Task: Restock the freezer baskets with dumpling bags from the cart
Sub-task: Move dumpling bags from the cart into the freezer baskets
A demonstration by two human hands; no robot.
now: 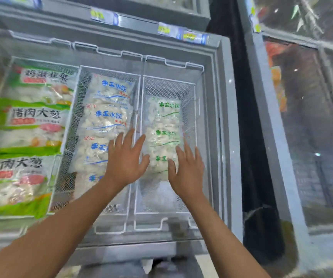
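Note:
Two white wire baskets sit side by side in the open chest freezer. The middle basket (75,125) holds several clear dumpling bags with blue print (109,115). The right basket (191,93) holds a row of clear dumpling bags with green print (164,125). My left hand (124,157) hovers with fingers spread over the wire divider between the baskets, partly covering the blue-print bags. My right hand (186,169) is spread flat over the near end of the green-print row. Neither hand grips anything. The cart is not in view.
Large green-and-white dumpling bags (27,125) fill the left compartment. The grey freezer rim (224,117) runs along the right, with price tags (193,37) on the back ledge. A dark gap separates it from another glass-lidded freezer (306,117) on the right.

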